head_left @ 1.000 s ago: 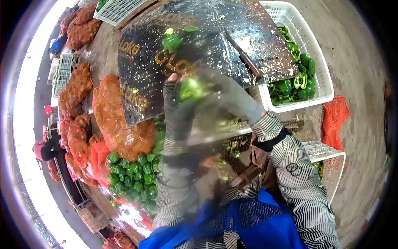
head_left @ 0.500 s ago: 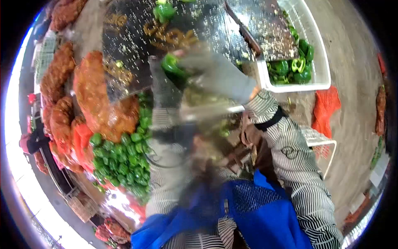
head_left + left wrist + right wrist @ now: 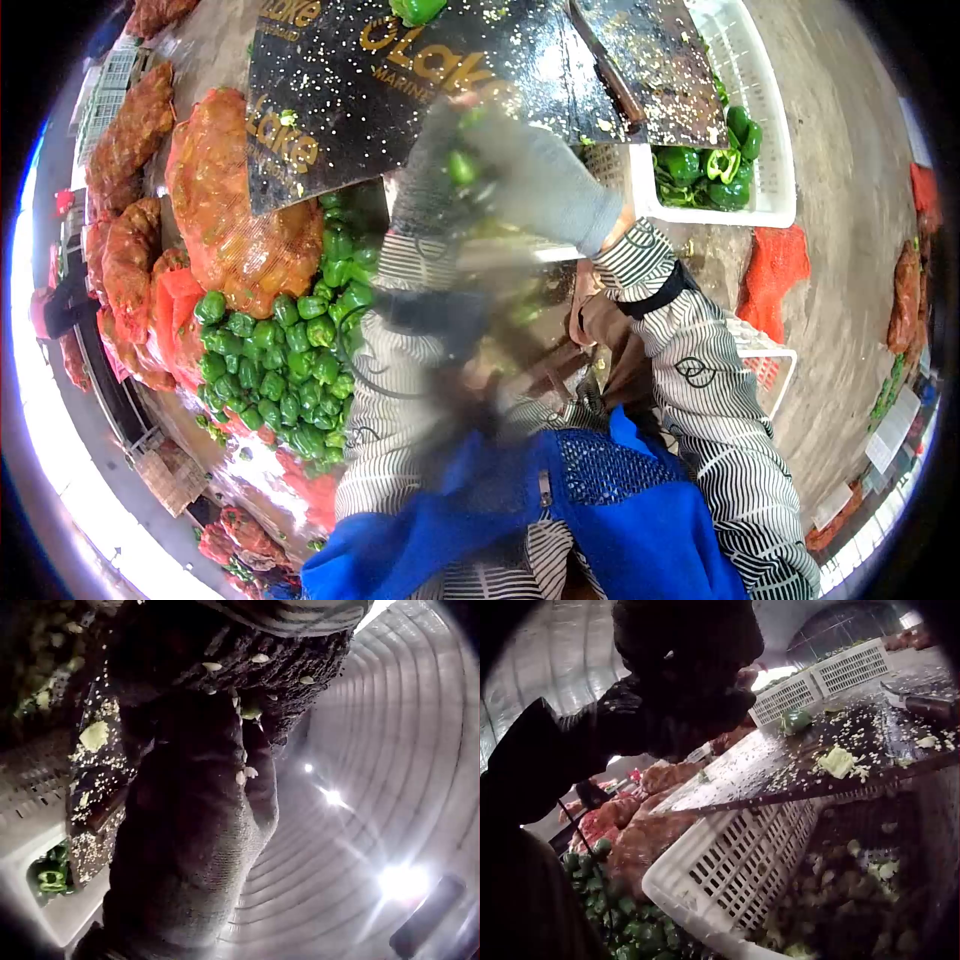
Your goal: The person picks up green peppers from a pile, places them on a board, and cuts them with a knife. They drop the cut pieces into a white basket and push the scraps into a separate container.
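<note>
In the head view a green bell pepper (image 3: 462,167) sits between my two gloved hands, in front of the board's near edge. My left hand (image 3: 425,185), in a dark glove, grips it from the left side. My right hand (image 3: 550,185), in a grey glove and blurred, holds the pepper from the right. Fingers and pepper overlap, so much of the pepper is hidden. Pale seeds cling to both gloves in the left wrist view, where a bit of green (image 3: 251,712) shows between them. Dark shapes of the hands (image 3: 686,682) fill the right wrist view's upper left.
A dark board (image 3: 350,130) strewn with seeds carries a knife (image 3: 610,65) and another pepper (image 3: 417,10). Right of it stands a white crate (image 3: 780,170) of peppers. A white basket (image 3: 727,862) with scraps sits below the board. Whole peppers (image 3: 280,370) and filled sacks (image 3: 235,210) lie left.
The head view has tilted down, so the board and crate sit higher in it. The pepper has turned between the hands, and both hands stay together at it.
</note>
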The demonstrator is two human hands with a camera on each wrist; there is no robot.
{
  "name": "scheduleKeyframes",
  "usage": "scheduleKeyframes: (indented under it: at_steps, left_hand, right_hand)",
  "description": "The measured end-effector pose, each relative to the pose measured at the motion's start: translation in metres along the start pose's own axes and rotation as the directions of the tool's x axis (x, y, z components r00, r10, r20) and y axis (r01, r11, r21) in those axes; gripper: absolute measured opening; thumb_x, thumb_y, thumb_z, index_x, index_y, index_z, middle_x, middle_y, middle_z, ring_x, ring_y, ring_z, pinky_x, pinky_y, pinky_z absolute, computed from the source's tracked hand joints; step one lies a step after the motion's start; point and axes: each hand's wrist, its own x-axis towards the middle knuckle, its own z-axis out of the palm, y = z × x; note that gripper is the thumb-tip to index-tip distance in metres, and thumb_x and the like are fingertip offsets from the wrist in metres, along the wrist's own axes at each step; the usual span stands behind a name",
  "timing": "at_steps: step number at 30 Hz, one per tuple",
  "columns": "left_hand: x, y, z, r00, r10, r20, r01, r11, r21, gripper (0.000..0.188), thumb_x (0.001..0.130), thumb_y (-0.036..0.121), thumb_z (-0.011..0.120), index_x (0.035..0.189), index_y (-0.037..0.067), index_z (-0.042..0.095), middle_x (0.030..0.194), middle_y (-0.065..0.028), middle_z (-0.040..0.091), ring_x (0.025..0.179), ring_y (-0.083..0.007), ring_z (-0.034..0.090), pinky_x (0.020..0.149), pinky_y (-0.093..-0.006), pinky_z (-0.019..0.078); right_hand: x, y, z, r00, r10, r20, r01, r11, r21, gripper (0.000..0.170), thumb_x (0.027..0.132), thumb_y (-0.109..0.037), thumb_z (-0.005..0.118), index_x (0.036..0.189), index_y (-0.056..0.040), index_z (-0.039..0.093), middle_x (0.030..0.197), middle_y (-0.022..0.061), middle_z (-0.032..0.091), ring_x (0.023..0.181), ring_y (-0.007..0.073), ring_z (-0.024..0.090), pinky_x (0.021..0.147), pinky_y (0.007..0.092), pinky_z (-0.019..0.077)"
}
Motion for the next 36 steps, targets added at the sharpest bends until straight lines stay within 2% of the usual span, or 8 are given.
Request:
scheduleKeyframes:
  at_steps: [11,15,19,23,27,31,33,36]
  left_hand:
    - [-0.005,-0.009,0.007,0.643,-0.724,-0.251,0.171,0.455,-0.874,0.028,0.098,0.037,0.056,0.104,0.011,0.065,0.091,-0.0021,0.068,0.083,-0.0165,0.064,0.076,-0.0319,0.0534]
    - [-0.032,-0.013,-0.003,0.950,-0.283,-0.131,-0.078,0.190,-0.979,0.041,0.100,0.028,0.053,0.131,0.002,0.050,0.123,-0.0149,0.057,0.107,-0.0203,0.061,0.087,-0.0319,0.0571]
    - [-0.041,0.015,0.004,0.882,-0.404,-0.241,0.262,0.848,-0.461,0.062,0.093,0.048,0.060,0.132,0.003,0.048,0.123,-0.0134,0.056,0.101,-0.0210,0.062,0.075,-0.0339,0.0594]
    - [-0.022,0.020,-0.005,0.779,-0.598,-0.188,0.287,0.606,-0.742,0.044,0.103,0.034,0.044,0.137,0.005,0.045,0.117,-0.0130,0.059,0.106,-0.0273,0.061,0.084,-0.0379,0.0577]
    - [-0.021,0.017,-0.007,0.869,-0.453,-0.199,0.240,0.738,-0.631,0.042,0.102,0.037,0.048,0.129,0.005,0.052,0.115,-0.0125,0.060,0.102,-0.0233,0.062,0.089,-0.0335,0.0523]
    - [-0.025,0.011,-0.016,0.911,0.364,-0.192,-0.118,0.677,0.727,0.024,0.094,0.020,0.054,0.110,0.003,0.062,0.104,-0.0077,0.064,0.094,-0.0204,0.062,0.085,-0.0319,0.0478]
    - [-0.021,0.033,-0.011,0.841,-0.333,-0.426,0.335,0.939,-0.073,0.021,0.094,0.019,0.053,0.100,0.002,0.064,0.097,-0.0070,0.065,0.092,-0.0179,0.061,0.083,-0.0330,0.0481]
    - [-0.021,0.030,-0.014,0.847,-0.332,-0.414,0.352,0.935,-0.029,0.027,0.099,0.023,0.049,0.093,0.001,0.065,0.090,-0.0062,0.065,0.087,-0.0147,0.061,0.081,-0.0299,0.0480]
  right_hand:
    - [-0.005,-0.017,0.014,0.991,0.047,-0.127,-0.054,0.997,-0.048,0.030,0.073,-0.005,0.062,0.102,-0.0006,0.057,0.096,0.0169,0.060,0.084,0.0345,0.063,0.076,0.0454,0.0497]
    - [-0.005,-0.013,0.014,0.986,-0.034,-0.165,0.049,0.995,0.083,0.031,0.079,-0.007,0.064,0.109,-0.0022,0.058,0.101,0.0165,0.057,0.090,0.0329,0.063,0.080,0.0441,0.0500]
    - [-0.008,-0.012,0.010,0.999,0.016,-0.037,-0.015,0.999,0.045,0.044,0.079,-0.014,0.069,0.120,-0.0074,0.058,0.113,0.0136,0.057,0.090,0.0325,0.063,0.080,0.0422,0.0506]
    - [-0.009,-0.005,0.014,0.996,-0.077,0.039,0.081,0.988,-0.128,0.044,0.081,-0.020,0.070,0.121,-0.0060,0.060,0.111,0.0138,0.061,0.092,0.0298,0.064,0.080,0.0409,0.0510]
    - [-0.008,-0.014,0.004,0.972,0.055,0.227,-0.178,0.805,0.566,0.049,0.087,-0.028,0.070,0.121,0.0059,0.059,0.111,0.0217,0.066,0.100,0.0307,0.065,0.088,0.0386,0.0496]
    - [-0.004,-0.020,0.001,0.960,0.125,0.249,-0.224,0.877,0.424,0.041,0.087,-0.024,0.069,0.117,0.0034,0.064,0.101,0.0198,0.069,0.092,0.0290,0.067,0.089,0.0370,0.0500]
    - [-0.004,-0.021,-0.003,0.948,0.077,0.310,-0.218,0.864,0.454,0.039,0.087,-0.026,0.069,0.114,0.0023,0.066,0.100,0.0187,0.070,0.090,0.0268,0.067,0.088,0.0354,0.0505]
    - [-0.007,-0.013,0.004,0.960,0.044,0.277,-0.191,0.826,0.530,0.035,0.087,-0.027,0.068,0.105,0.0030,0.066,0.089,0.0197,0.068,0.080,0.0240,0.066,0.078,0.0385,0.0501]
